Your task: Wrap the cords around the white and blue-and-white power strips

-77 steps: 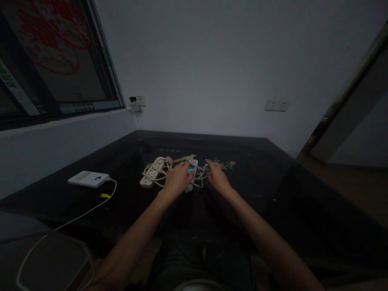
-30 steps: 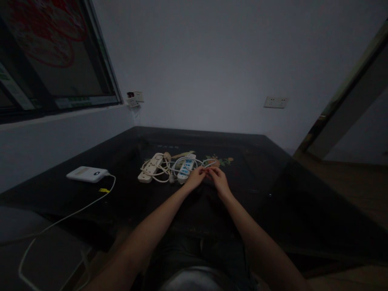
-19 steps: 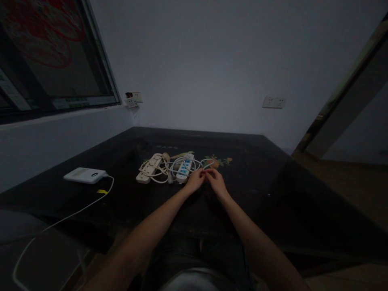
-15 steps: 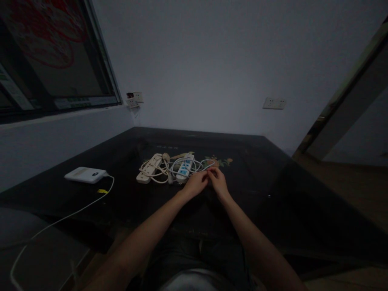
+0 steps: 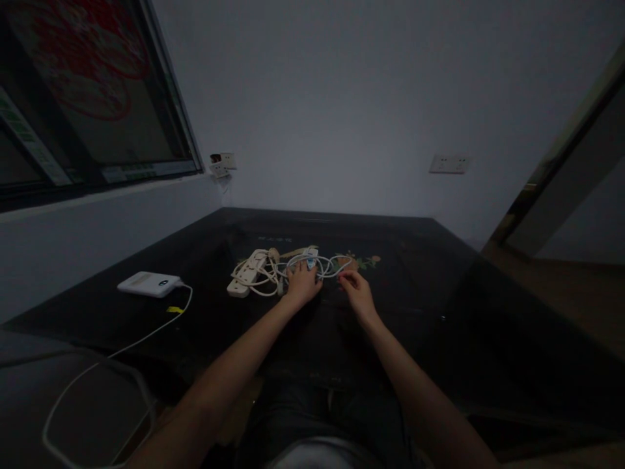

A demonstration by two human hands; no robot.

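Two white power strips lie in a tangle of pale cable on the black table. My left hand rests on the strip with blue sockets, its fingers curled over the strip's near end. The cream strip lies to the left, untouched. My right hand sits just right of the tangle, with its fingertips pinched at a cable loop. The light is dim and the fingers are hard to make out.
A white power bank lies at the table's left, with a white cord trailing off the near edge. Wall sockets sit on the back wall. A dark window is at left.
My hands were pinched together over a cable near the tangle's right side. The left hand has since moved left onto the blue-socket strip, and the hands have come apart.
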